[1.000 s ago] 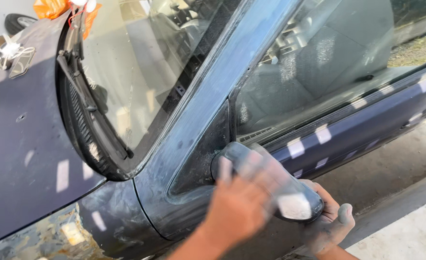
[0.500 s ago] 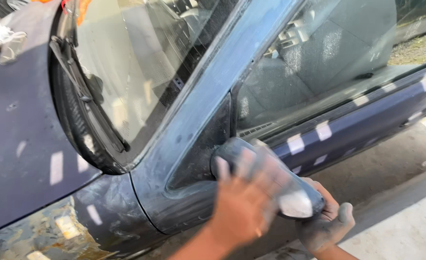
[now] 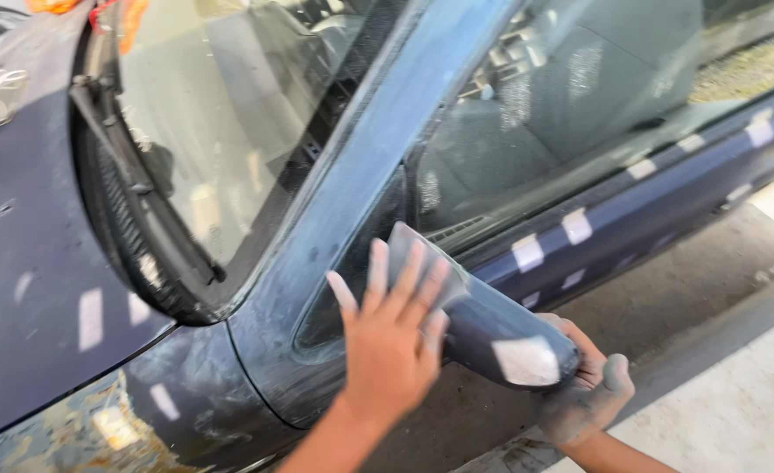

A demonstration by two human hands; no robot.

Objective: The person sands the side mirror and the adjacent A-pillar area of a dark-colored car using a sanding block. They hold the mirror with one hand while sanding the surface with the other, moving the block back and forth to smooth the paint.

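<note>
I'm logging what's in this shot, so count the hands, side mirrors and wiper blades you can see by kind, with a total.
Hands: 2, left hand flat on the mirror's base, right hand under its outer end
Side mirrors: 1, dark side mirror
Wiper blades: 1, wiper blade on the windshield
Total: 4

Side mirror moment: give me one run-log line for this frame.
left hand: flat, holding grey sanding sheet on side mirror | right hand: cupped under mirror's outer end | car door: dusty, tape patches
</note>
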